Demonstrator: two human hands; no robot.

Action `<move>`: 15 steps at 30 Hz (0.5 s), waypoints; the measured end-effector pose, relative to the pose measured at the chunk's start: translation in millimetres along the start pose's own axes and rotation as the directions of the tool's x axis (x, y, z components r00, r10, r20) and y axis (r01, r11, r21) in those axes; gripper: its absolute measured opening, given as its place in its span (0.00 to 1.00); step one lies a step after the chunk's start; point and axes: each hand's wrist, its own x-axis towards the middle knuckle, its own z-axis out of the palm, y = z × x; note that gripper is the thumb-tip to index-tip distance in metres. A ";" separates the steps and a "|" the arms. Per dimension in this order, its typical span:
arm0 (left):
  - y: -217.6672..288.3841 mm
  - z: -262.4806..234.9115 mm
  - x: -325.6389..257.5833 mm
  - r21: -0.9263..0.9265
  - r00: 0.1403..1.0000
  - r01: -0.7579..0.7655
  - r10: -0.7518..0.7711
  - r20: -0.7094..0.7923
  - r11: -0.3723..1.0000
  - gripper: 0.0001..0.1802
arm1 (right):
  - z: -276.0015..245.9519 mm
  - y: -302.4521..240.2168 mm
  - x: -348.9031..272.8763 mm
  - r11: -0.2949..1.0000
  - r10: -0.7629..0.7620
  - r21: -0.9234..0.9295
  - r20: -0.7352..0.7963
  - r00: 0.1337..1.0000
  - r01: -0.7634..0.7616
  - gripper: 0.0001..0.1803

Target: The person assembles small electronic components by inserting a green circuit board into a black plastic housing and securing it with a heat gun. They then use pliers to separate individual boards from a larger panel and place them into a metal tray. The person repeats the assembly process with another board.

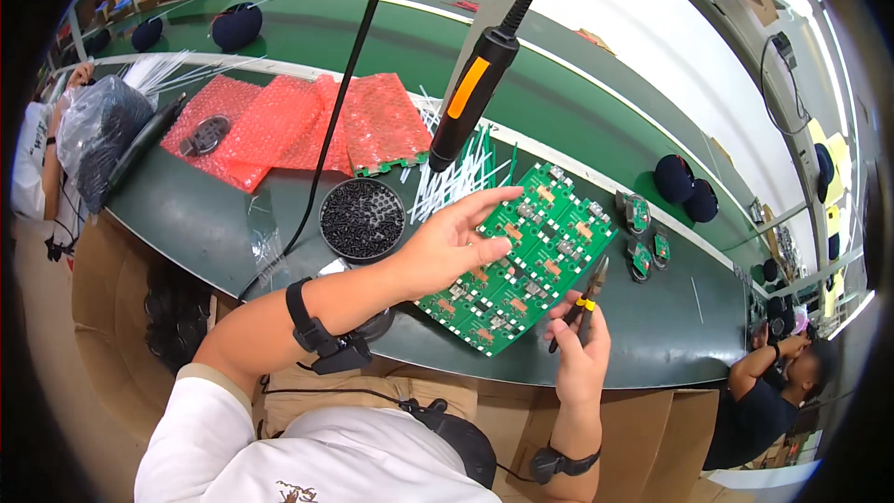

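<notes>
Circuit-board panel (pixel 521 256), green and studded with rows of small components, sits tilted over the near edge of the green workbench (pixel 652 335), held up by your left hand (pixel 447 242) with fingers spread across its left side. Your right hand (pixel 579 349) is closed round small cutters (pixel 585 298) at the panel's lower right corner. A hanging electric screwdriver (pixel 470 98) dangles just above; bare bench lies to the right.

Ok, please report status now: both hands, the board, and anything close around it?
Left hand holds green circuit board by its edge. Right hand holds pliers at the board's lower corner. Hanging screwdriver above, screw dish beside.
</notes>
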 end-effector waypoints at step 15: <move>-11.8 -3.7 4.6 -0.045 0.964 -0.162 0.148 -0.221 0.986 0.36 | 21.4 2.1 -29.2 0.993 0.101 -0.075 0.114 0.988 -0.093 0.22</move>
